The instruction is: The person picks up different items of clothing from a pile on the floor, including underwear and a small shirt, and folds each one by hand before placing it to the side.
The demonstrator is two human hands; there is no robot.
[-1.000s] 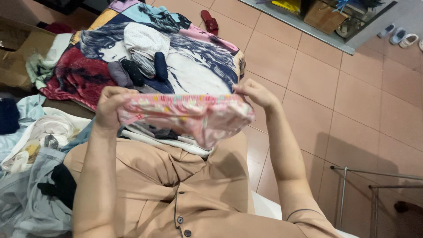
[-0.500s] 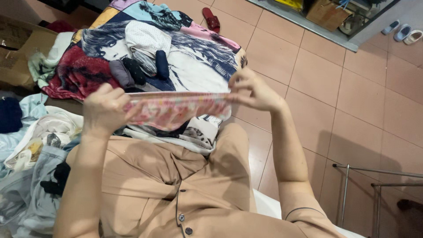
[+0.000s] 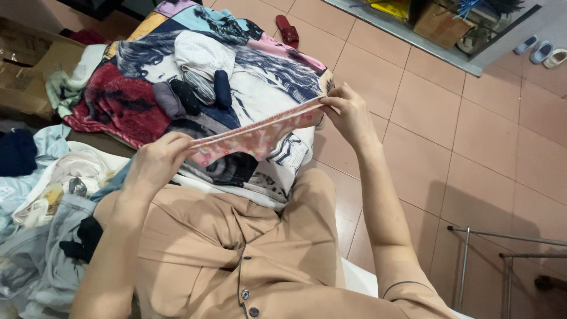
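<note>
Left hand (image 3: 158, 160) and right hand (image 3: 347, 112) each pinch one end of a pink patterned cloth (image 3: 255, 137), fingers closed on it, stretched taut between the hands and held in the air above the lap. Just beyond the hands, a printed blanket (image 3: 269, 80) with faces on it, spread out; on it rolled dark socks (image 3: 204, 91) and a white garment (image 3: 201, 52). Left of the left hand, a heap of mixed clothes (image 3: 44, 195). Below the hands, tan buttoned clothing (image 3: 236, 248) on the person. Right of the right hand, tiled floor (image 3: 472, 130); a red slipper (image 3: 287, 31) lies farther off; metal rack (image 3: 508, 254) at lower right
</note>
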